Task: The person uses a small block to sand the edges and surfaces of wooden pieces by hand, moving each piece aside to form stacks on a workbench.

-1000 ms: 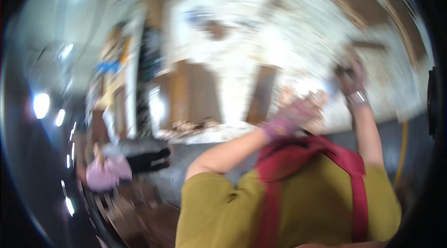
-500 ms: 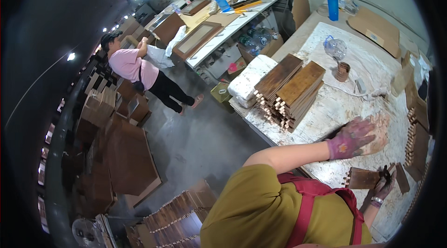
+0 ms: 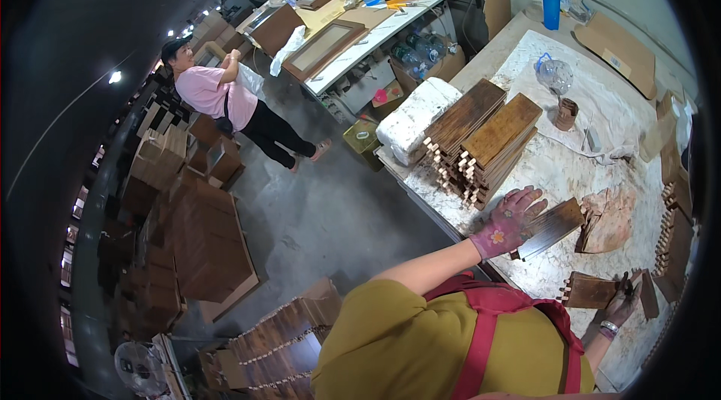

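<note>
My left hand, in a stained purple glove with a flower print, has its fingers stretched out. It lies against the near-left end of a dark brown wooden board with a shiny face. Farther right is my right hand, also in a dark-stained glove. It rests between a brown board with finger-jointed ends and another dark wooden piece. Its fingers are partly hidden, so their grip is unclear. A crumpled, brown-stained cloth or pad lies beyond the board.
Stacked finger-jointed boards stand beside a white wrapped block on the stained worktable. Farther back are a brown-stained cup, a clear plastic container and a blue bottle. A person in pink stands at the left.
My left hand has moved left and nearer, off the stained cloth and onto the end of the dark board, now uncovered. My right hand stays almost in place. The view has shifted slightly.
</note>
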`<state>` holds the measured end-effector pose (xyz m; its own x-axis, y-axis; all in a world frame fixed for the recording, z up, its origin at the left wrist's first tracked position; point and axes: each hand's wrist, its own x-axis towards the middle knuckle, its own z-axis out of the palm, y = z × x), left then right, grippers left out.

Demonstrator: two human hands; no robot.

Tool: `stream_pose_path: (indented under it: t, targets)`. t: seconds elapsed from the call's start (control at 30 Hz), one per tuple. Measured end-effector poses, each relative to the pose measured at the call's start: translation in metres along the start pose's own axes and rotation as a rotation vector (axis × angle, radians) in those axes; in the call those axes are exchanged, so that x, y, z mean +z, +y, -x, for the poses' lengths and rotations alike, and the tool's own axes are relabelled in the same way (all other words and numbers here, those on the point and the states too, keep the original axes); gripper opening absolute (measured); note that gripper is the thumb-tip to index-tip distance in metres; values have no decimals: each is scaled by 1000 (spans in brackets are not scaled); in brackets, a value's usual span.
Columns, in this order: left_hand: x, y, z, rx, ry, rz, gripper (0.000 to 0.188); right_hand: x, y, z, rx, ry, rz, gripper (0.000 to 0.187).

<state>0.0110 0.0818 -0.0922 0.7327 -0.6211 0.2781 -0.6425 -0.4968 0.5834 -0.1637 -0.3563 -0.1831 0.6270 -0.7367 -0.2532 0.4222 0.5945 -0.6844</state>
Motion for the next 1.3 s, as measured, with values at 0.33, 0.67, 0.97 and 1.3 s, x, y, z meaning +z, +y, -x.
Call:
stream_pose_path:
  t: [0.33,0.67,0.97,1.3]
  targets:
    - [-60,7,9,-53,-14,82,47,-10,19,1,-319,-99,639,32]
    - [-35,11,6,-341,-156,323,49,152,57,144,661,-467,-134,30]
    - [18,-3,-10,-242,-279,257,53,194,98,172,219,-631,509,28]
    - [37,-28,33,-384,70,88,62,220,144,139,832,-516,125,23]
